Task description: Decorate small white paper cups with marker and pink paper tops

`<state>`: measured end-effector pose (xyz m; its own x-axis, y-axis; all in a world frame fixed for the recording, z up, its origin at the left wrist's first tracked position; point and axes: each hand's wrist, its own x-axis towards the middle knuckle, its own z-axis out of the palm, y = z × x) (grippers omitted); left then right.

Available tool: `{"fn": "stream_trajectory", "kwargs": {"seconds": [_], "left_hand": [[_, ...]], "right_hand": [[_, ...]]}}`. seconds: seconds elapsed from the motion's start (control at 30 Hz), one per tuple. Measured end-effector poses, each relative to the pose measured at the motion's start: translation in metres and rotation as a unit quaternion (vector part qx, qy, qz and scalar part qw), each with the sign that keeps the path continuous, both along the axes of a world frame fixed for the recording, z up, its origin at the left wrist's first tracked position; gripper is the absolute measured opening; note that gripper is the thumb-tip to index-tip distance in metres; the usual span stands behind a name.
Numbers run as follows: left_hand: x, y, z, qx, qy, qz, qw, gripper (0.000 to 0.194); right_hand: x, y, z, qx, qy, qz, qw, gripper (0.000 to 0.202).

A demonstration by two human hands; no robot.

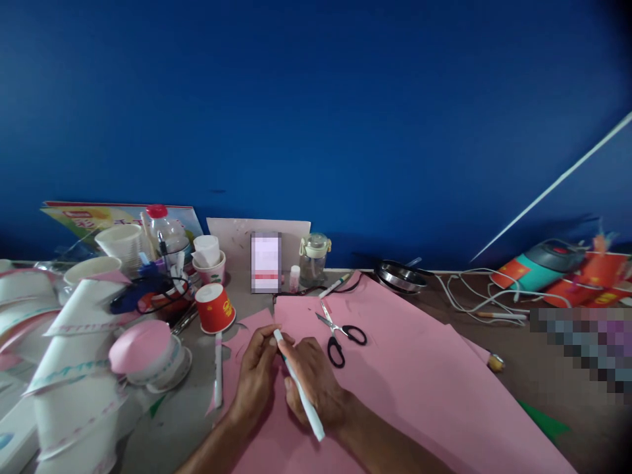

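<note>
My right hand (pixel 316 375) is closed around a white marker pen (pixel 303 395), which slants across it with one end toward my left hand. My left hand (pixel 257 368) is right beside it, fingers curled in a pinch close to the pen's far end. What those fingers hold, if anything, is hidden. Beneath both hands lies a large pink paper sheet (pixel 415 368). A pair of scissors (pixel 340 332) with black handles rests partly open on the sheet, just beyond my right hand.
Left of my hands stand a red paper cup (pixel 215 308), another marker (pixel 218 368) and decorated stacked white cups (pixel 79 368). A phone (pixel 265 262) leans at the back beside a clear bottle (pixel 314 257). Tape rolls (pixel 399 276) and white cables (pixel 474 296) lie toward the right.
</note>
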<state>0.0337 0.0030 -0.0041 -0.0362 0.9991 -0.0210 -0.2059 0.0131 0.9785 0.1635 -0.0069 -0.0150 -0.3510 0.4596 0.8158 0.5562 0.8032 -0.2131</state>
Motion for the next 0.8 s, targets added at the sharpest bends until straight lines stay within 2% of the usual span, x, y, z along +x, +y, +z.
{"fn": "stream_trajectory", "kwargs": {"seconds": [0.07,0.27,0.43,0.57,0.7,0.8], "left_hand": [[0.000,-0.003,0.001,0.002,0.002,-0.011,1.000,0.027],[0.002,-0.008,0.007,0.026,0.041,0.015,0.999,0.023],[-0.001,-0.003,0.001,0.042,0.059,0.010,0.997,0.023],[-0.005,0.007,-0.006,0.038,0.087,0.016,0.995,0.032],[-0.004,0.013,-0.007,-0.030,0.036,0.008,0.999,0.051],[-0.002,0.013,-0.007,-0.020,0.019,0.006,1.000,0.043]], "right_hand": [[0.001,-0.001,-0.001,0.010,0.003,0.010,1.000,0.057],[0.003,0.000,-0.007,-0.012,0.014,0.041,0.999,0.053],[0.003,0.006,-0.009,-0.020,0.010,0.051,0.998,0.052],[0.002,0.009,-0.002,-0.066,0.046,0.025,0.996,0.053],[0.002,0.003,0.001,-0.131,0.099,-0.009,0.986,0.050],[0.004,-0.001,0.000,-0.113,0.089,-0.029,0.989,0.044]]}}
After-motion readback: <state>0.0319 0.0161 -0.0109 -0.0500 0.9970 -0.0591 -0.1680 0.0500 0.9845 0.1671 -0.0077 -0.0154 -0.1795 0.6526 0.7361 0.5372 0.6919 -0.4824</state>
